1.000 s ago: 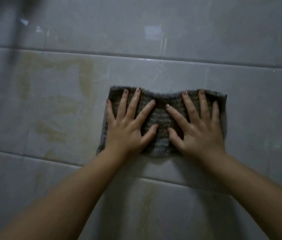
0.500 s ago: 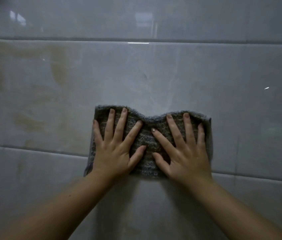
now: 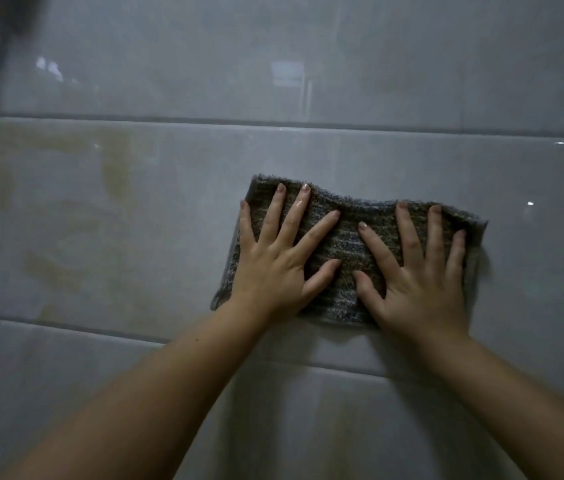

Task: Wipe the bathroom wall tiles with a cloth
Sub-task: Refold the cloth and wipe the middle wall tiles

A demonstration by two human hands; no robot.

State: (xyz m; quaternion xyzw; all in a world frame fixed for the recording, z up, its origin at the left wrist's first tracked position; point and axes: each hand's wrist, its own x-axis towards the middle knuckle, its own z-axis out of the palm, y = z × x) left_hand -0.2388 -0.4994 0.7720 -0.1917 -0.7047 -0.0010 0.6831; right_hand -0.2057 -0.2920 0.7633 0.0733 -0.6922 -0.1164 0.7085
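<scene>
We press both palms flat on the grey cloth [image 3: 349,244], right of centre in the frame, fingers spread wide so the pressure covers its whole width against the wall tiles [image 3: 412,161]. The left hand [image 3: 273,268] covers its left half, the right hand [image 3: 419,282] its right half; cloth edges show around our fingertips. Yellowish stains [image 3: 114,168] lie at left.

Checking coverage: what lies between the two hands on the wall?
Head view: only a bare strip of the grey ribbed cloth between left hand and right hand.
</scene>
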